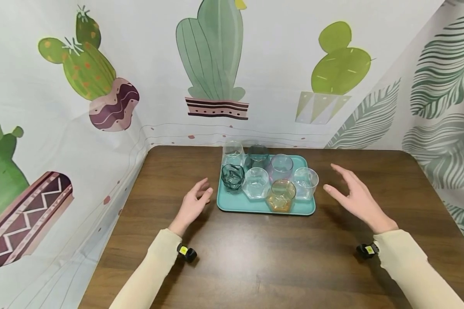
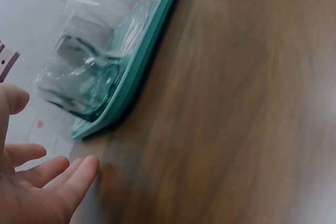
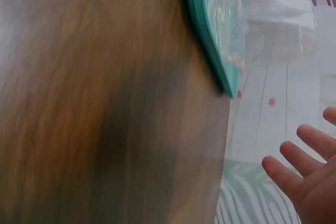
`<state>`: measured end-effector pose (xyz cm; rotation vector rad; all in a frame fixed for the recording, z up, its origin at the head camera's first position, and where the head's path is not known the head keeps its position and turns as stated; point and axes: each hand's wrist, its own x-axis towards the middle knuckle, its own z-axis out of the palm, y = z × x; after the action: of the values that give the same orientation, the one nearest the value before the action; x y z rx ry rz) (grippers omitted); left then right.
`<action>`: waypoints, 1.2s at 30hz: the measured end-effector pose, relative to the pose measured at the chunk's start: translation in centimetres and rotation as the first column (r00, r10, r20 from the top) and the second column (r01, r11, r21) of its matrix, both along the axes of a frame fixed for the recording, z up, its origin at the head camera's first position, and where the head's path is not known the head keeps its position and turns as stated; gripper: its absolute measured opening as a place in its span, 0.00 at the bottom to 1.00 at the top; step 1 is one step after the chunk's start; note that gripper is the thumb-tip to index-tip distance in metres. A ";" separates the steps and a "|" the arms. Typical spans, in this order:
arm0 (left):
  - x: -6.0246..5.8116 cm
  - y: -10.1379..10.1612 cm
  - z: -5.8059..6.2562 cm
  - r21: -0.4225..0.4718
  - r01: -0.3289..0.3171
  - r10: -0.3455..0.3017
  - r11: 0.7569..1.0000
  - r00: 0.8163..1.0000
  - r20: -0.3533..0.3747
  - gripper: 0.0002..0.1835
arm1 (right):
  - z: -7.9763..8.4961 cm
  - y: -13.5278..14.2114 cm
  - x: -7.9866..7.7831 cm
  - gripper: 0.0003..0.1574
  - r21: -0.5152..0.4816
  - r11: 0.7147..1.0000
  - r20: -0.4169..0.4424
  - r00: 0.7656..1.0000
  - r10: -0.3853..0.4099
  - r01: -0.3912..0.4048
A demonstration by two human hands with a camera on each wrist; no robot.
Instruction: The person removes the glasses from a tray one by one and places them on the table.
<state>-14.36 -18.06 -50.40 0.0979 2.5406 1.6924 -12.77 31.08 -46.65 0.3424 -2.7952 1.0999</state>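
A teal tray (image 1: 242,206) holds several glasses toward the back of the table. Among them are a dark teal faceted glass (image 1: 233,177) at the left, a clear glass (image 1: 256,183) beside it, an amber-tinted glass (image 1: 281,196) at the front, a pinkish glass (image 1: 282,166), a dark grey glass (image 1: 257,156) behind, and another clear glass (image 1: 306,183) at the right. My left hand (image 1: 193,204) hovers just left of the tray, fingers loosely bent, touching nothing. Off the tray's right side, my right hand (image 1: 355,195) is held with thumb and fingers spread, apart from the glasses.
The brown wooden table (image 1: 255,262) stretches in front of the tray. Behind it hangs a white cloth (image 1: 274,73) printed with cacti and leaves. A tall clear glass (image 1: 233,153) stands at the tray's back left corner.
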 end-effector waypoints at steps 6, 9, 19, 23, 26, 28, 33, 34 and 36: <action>0.1 1.1 -0.7 -0.002 -0.035 0.035 0.999 0.999 0.007 0.34 | -1.0 -1.6 -0.6 0.47 -0.055 0.997 -0.008 0.999 0.047 -0.047; 0.2 1.4 -1.0 -0.046 -0.043 0.042 0.998 0.999 -0.012 0.34 | -1.5 -2.3 -0.9 0.47 -0.067 0.995 -0.018 0.997 0.075 -0.076; 0.0 1.9 -1.7 -0.084 -0.028 0.022 0.996 0.997 -0.069 0.32 | -2.4 -3.8 -1.3 0.50 -0.105 0.987 0.008 0.992 0.125 -0.124; 0.1 2.1 -1.7 -0.095 -0.012 0.006 0.995 0.998 -0.070 0.32 | -2.8 -3.9 -1.1 0.52 -0.143 0.984 0.064 0.991 0.119 -0.109; 0.1 2.2 -1.6 -0.095 -0.010 0.004 0.995 0.998 -0.068 0.32 | -3.0 -3.9 -1.1 0.53 -0.162 0.982 0.090 0.989 0.115 -0.099; 0.1 2.2 -1.5 -0.091 -0.010 0.004 0.996 0.998 -0.066 0.31 | -3.2 -4.0 -1.1 0.54 -0.166 0.982 0.094 0.989 0.112 -0.096; -0.1 2.1 -1.8 -0.094 -0.007 0.000 0.996 0.997 -0.079 0.29 | -3.7 -4.0 -1.3 0.54 -0.172 0.980 0.083 0.990 0.115 -0.099; -0.1 2.0 -1.8 -0.097 -0.006 -0.002 0.995 0.996 -0.084 0.29 | -3.7 -4.1 -1.4 0.53 -0.174 0.980 0.081 0.990 0.115 -0.099; -0.2 2.0 -1.9 -0.104 -0.002 -0.007 0.995 0.996 -0.090 0.28 | -3.8 -4.1 -1.5 0.53 -0.174 0.980 0.078 0.991 0.112 -0.097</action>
<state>-14.56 -16.04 -52.33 0.1745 2.6871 1.5856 -14.25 26.96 -50.41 0.4379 -2.7580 1.3991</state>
